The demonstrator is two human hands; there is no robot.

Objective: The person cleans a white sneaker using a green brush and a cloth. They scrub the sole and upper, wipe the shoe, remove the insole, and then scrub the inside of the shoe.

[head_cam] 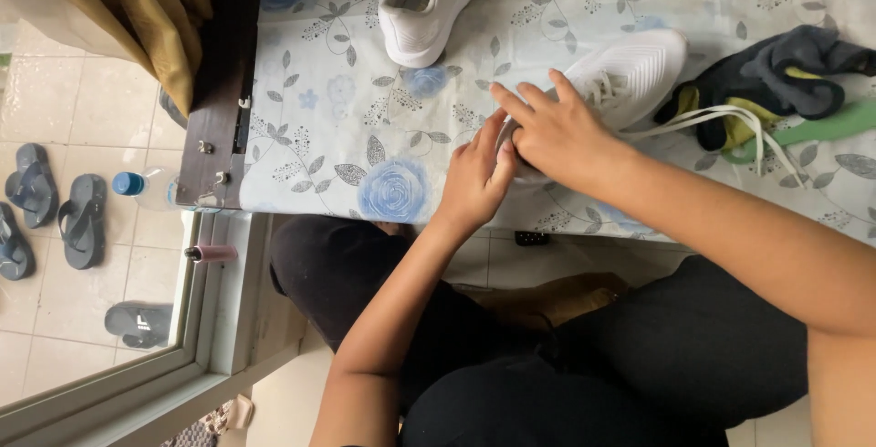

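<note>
**Kid:** What are the hands doing?

**Helper:** Both are on the white shoe [630, 77] lying near the front edge of the tabletop [310, 128]. The right hand [557, 132] lies on top of it, fingers spread and pressing down. The left hand [476, 178] curls its grip around the shoe's near end. I think this is the lace step.

**Kid:** Where is the lace?

**Helper:** The white lace [721, 123] trails loose to the right, over the dark cloth [776, 77]. A good next move, I guess, needs one hand to let go and pick up a lace end.

**Kid:** Is there room?

**Helper:** Yes. The flowered cover is bare to the left. The other white shoe [424, 0] sits well apart, farther back. But the shoe is close to the edge, so it could slip off.
</note>
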